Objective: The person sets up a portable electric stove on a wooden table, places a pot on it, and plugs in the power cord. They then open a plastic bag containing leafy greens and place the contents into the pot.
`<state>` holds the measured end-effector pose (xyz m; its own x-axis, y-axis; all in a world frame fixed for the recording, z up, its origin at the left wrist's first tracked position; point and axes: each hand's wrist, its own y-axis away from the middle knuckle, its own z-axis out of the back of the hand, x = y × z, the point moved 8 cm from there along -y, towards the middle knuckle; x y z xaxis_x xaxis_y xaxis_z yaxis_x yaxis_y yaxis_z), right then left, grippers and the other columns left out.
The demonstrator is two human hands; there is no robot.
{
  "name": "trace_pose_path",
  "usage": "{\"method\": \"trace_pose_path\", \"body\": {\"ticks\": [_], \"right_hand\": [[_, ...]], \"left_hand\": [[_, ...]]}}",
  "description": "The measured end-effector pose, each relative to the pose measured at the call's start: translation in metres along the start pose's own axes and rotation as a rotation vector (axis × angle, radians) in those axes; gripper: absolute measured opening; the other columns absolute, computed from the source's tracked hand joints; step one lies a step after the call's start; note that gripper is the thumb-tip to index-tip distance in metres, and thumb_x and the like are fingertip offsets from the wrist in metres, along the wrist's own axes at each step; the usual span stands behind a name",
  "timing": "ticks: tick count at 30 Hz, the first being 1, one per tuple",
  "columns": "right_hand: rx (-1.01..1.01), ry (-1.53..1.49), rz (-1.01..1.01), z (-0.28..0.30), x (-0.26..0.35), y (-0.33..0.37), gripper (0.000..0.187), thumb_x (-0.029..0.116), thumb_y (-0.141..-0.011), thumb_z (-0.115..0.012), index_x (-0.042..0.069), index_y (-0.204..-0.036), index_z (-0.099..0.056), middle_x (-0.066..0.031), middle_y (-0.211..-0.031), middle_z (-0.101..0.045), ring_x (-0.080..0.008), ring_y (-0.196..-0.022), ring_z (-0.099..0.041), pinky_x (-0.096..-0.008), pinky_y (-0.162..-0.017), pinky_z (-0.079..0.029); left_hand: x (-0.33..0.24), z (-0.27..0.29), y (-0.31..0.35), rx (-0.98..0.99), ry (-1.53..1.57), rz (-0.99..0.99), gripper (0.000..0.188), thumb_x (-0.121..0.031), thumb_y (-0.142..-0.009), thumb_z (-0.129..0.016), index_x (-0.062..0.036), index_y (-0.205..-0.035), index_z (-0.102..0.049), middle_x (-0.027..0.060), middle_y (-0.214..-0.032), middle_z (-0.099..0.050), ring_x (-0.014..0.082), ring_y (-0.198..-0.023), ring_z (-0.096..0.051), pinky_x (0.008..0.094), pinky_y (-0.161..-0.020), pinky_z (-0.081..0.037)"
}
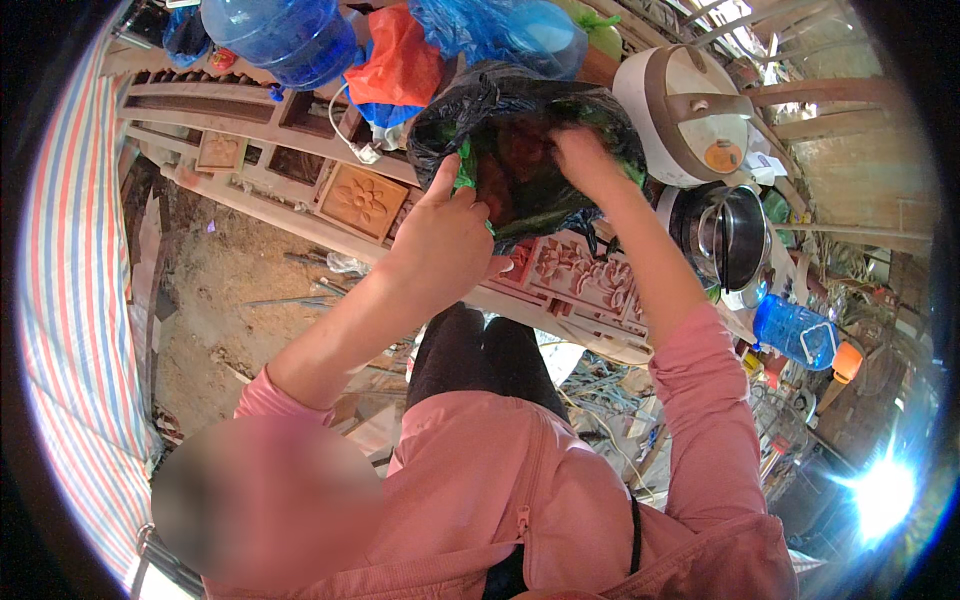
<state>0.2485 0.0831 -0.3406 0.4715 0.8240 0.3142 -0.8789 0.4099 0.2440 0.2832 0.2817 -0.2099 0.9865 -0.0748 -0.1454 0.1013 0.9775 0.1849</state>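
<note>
A black plastic bag (470, 95) stands with its mouth spread wide in front of me. A strip of green plastic shows at its near left rim. My left hand (445, 225) grips that rim, index finger stretched along the green strip and the other fingers curled. My right hand (590, 165) reaches into the bag from the right side. Its fingertips are in shadow, so I cannot make out whether they hold anything. Deep inside lie dark reddish-brown lumps (520, 145), whose kind is unclear.
A white and brown rice cooker (685, 115) stands right of the bag, beside a metal pot (730, 235). Behind are an orange-red bag (400, 55), blue plastic bags (500, 30) and a big blue water bottle (285, 40). Carved wooden panels (360, 200) form the surface. Striped sheeting (75, 270) hangs left.
</note>
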Motion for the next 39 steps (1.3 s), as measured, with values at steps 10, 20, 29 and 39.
{"method": "trace_pose_path", "body": {"ticks": [10, 20, 29, 39], "right_hand": [[-0.041, -0.082, 0.251, -0.014, 0.025, 0.034, 0.04, 0.006, -0.075, -0.062, 0.005, -0.115, -0.06, -0.0198, -0.128, -0.053, -0.0404, -0.118, -0.049, -0.0474, -0.101, -0.041], [-0.204, -0.082, 0.154, -0.048, 0.003, 0.0, 0.023, 0.001, -0.08, -0.057, 0.005, -0.103, -0.063, -0.0182, -0.115, -0.059, -0.0355, -0.105, -0.057, -0.0431, -0.091, -0.046], [0.379, -0.334, 0.376, 0.007, 0.034, 0.053, 0.013, 0.004, -0.079, -0.059, 0.002, -0.091, -0.064, -0.0134, -0.096, -0.064, -0.0269, -0.093, -0.062, -0.0371, -0.08, -0.048], [-0.217, -0.138, -0.072, 0.039, -0.019, -0.012, 0.041, 0.012, -0.087, -0.055, 0.001, -0.126, -0.052, -0.0226, -0.108, -0.064, -0.0396, -0.099, -0.062, -0.0437, -0.088, -0.049]], "left_hand": [[0.001, -0.001, 0.001, 0.002, -0.032, 0.018, 0.044, -0.049, -0.086, -0.057, -0.0099, -0.074, -0.073, 0.0049, -0.083, -0.064, 0.0243, -0.098, -0.058, 0.0513, -0.112, -0.021], [-0.002, 0.002, 0.004, 0.011, 0.052, 0.015, 0.041, -0.045, -0.087, -0.058, -0.0081, -0.075, -0.073, 0.0057, -0.082, -0.063, 0.0244, -0.097, -0.059, 0.0526, -0.112, -0.022], [0.003, 0.004, 0.005, -0.065, 0.047, 0.044, 0.039, -0.043, -0.086, -0.06, -0.0078, -0.077, -0.072, 0.0043, -0.08, -0.061, 0.0221, -0.095, -0.059, 0.0524, -0.113, -0.022], [0.007, 0.003, -0.002, -0.011, -0.018, 0.078, 0.035, -0.041, -0.086, -0.061, -0.0086, -0.08, -0.071, 0.0036, -0.086, -0.063, 0.0218, -0.096, -0.058, 0.0511, -0.11, -0.025]]}}
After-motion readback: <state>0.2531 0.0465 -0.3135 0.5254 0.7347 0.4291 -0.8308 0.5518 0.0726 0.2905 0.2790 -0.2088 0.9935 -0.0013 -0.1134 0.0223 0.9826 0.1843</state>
